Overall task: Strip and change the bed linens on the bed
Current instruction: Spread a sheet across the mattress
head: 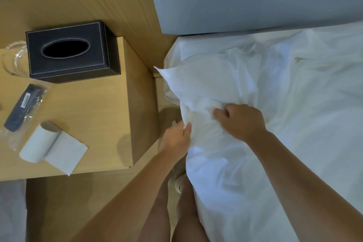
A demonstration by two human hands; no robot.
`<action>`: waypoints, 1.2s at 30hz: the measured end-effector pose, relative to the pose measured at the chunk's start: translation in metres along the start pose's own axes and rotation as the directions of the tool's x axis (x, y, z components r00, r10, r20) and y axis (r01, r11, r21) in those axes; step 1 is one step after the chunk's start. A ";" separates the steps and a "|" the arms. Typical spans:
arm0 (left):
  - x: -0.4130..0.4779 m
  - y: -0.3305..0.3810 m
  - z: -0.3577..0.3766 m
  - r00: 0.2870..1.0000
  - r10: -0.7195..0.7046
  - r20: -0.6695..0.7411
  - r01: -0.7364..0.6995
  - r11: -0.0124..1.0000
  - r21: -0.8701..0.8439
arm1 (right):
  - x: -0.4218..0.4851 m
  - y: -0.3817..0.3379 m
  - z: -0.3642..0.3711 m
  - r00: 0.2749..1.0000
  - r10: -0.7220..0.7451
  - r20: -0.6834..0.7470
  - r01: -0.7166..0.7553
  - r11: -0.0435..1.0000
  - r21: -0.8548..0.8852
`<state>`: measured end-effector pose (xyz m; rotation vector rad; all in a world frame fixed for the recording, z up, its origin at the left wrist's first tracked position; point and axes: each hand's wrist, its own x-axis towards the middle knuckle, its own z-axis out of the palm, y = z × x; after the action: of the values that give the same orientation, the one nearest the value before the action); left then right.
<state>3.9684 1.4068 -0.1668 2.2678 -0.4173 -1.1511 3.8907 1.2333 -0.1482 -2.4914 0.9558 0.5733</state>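
Both hands, left (pixel 175 139) and right (pixel 240 120), clutch the pillow (pixel 206 82) (white).

At the head corner of the bed (pixel 294 143), the left grip (pixel 175 140) holds the near edge of the pillow (pixel 208 84); the right grip (pixel 242 121) bunches its cover on top. A tissue box (pixel 70 51) sits on the table (pixel 94 114).

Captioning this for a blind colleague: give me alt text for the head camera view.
The left hand and right hand grip a white pillow at the corner of a rumpled bed. A wooden nightstand beside it holds a black tissue box, a bagged remote and a paper roll.
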 end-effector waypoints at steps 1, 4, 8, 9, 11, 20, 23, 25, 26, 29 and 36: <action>-0.003 -0.005 0.003 0.998 -0.067 0.022 0.066 0.998 0.018 | 0.002 -0.002 0.001 1.000 -0.014 -0.019 0.014 1.000 0.021; -0.010 -0.009 -0.011 0.984 -0.159 -0.082 0.150 0.983 -0.108 | 0.007 -0.005 0.006 0.998 -0.043 -0.046 0.045 0.997 0.056; 0.001 0.019 -0.056 0.920 0.069 -0.386 -0.056 0.997 0.044 | 0.014 -0.008 0.006 0.999 -0.042 -0.017 0.043 0.997 0.057; 0.008 0.032 -0.069 0.873 0.170 -0.458 -0.146 0.985 0.088 | 0.014 -0.008 0.007 0.999 -0.045 -0.013 0.046 0.997 0.061; 0.029 0.062 -0.094 0.785 0.360 -0.504 -0.304 0.933 0.192 | 0.013 -0.007 0.009 0.998 -0.055 -0.012 0.056 0.996 0.063; 0.148 0.137 -0.080 0.939 0.219 0.265 -0.327 0.808 0.491 | 0.001 -0.013 0.010 0.994 0.075 -0.078 -0.056 0.975 0.213; 0.153 0.135 -0.068 0.917 0.270 0.293 -0.395 0.715 0.576 | 0.009 -0.019 0.014 0.991 0.127 -0.048 -0.110 0.957 0.268; 0.152 0.137 -0.061 0.906 0.241 0.349 -0.418 0.641 0.643 | 0.011 -0.022 0.016 0.992 0.127 -0.023 -0.115 0.948 0.296; 0.149 0.141 -0.057 0.894 0.215 0.393 -0.436 0.621 0.651 | 0.010 -0.022 0.015 0.993 0.121 -0.008 -0.113 0.946 0.305; 0.140 0.139 -0.073 0.863 0.147 0.482 -0.372 0.832 0.411 | 0.003 -0.024 0.006 0.995 0.090 -0.045 -0.066 0.924 0.377; 0.143 0.088 -0.126 0.923 -0.062 0.379 -0.069 0.944 0.322 | -0.005 -0.065 -0.018 0.987 -0.056 -0.152 0.114 0.905 0.409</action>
<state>4.1518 1.3076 -0.1445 2.3052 -0.8232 -1.6374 3.9360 1.2713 -0.1163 -2.1889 0.9024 0.1458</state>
